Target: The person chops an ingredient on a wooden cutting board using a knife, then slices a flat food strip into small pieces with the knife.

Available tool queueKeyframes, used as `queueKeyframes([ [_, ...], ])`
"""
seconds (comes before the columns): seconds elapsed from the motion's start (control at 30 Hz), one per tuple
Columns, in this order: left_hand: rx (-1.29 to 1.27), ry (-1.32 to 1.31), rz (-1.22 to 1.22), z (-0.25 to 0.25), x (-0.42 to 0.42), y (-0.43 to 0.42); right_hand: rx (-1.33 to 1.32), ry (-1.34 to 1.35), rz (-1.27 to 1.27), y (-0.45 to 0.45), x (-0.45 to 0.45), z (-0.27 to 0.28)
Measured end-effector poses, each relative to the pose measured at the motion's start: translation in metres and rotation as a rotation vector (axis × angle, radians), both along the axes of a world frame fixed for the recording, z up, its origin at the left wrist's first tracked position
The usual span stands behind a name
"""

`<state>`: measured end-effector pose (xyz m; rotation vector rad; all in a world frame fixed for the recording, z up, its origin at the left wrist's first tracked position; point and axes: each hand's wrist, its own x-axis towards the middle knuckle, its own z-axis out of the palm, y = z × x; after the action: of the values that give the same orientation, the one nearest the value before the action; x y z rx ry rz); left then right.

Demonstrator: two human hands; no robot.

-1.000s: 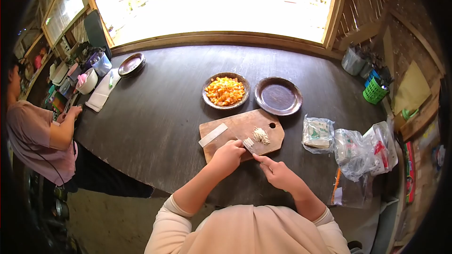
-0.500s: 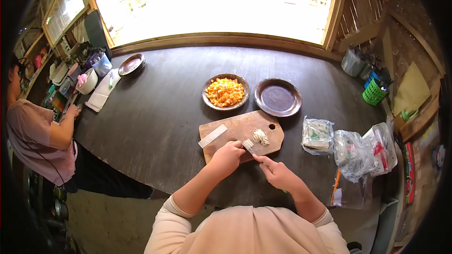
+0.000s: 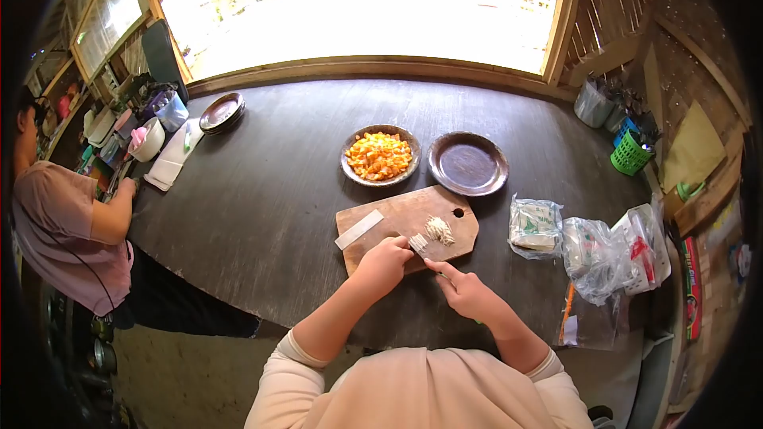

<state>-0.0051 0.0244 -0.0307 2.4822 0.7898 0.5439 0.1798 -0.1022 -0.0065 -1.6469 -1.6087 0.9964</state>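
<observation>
A wooden cutting board point(image 3: 381, 219) lies in front of me at the table's near edge. My right hand point(image 3: 465, 290) is closed around a knife point(image 3: 428, 260), its blade angled down onto the board. My left hand point(image 3: 383, 264) is closed at the board's near side, fingertips pressed on a pale food piece whose cut strips point(image 3: 418, 243) show beside the blade. A small pile of thin pale strips point(image 3: 439, 230) rests near the board's hole. On the left part of the board lies a flat whitish slab point(image 3: 360, 229).
Beyond the board stand a bowl of orange diced food point(image 3: 380, 156) and a dark plate point(image 3: 469, 164). Plastic-wrapped packs point(image 3: 536, 226) and a clear bag point(image 3: 588, 258) lie right. Another person point(image 3: 75, 230) works at far left, near stacked plates point(image 3: 222, 113). A green basket point(image 3: 631, 154) sits far right.
My hands, the knife and the food on the board stay almost in place. The person at left has shifted slightly, their arm a little to the right.
</observation>
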Motion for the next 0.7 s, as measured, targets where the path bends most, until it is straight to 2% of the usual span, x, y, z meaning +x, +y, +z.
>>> queueKeyframes([
  [0.03, 0.016, 0.006, 0.006, -0.001, 0.001, 0.001, 0.083, -0.019, 0.006, 0.0, -0.002, -0.002],
  [0.13, 0.013, 0.01, 0.006, -0.005, 0.0, -0.001, -0.018, -0.03, -0.003, 0.001, -0.005, 0.006],
  [0.27, 0.03, -0.003, -0.003, -0.001, -0.001, 0.0, 0.061, 0.005, 0.024, -0.002, 0.002, 0.002],
  [0.33, 0.043, 0.001, 0.002, -0.001, -0.001, -0.001, -0.041, 0.011, 0.004, -0.005, 0.003, 0.007],
  [0.47, 0.043, 0.028, 0.016, 0.003, 0.0, -0.003, 0.004, 0.009, 0.008, -0.002, 0.0, 0.007],
  [0.57, -0.007, -0.001, 0.001, -0.002, -0.001, 0.001, -0.089, -0.118, -0.007, -0.002, -0.006, 0.01],
  [0.7, 0.01, 0.001, 0.003, 0.0, -0.002, 0.0, 0.033, -0.041, 0.021, -0.003, 0.002, -0.004],
])
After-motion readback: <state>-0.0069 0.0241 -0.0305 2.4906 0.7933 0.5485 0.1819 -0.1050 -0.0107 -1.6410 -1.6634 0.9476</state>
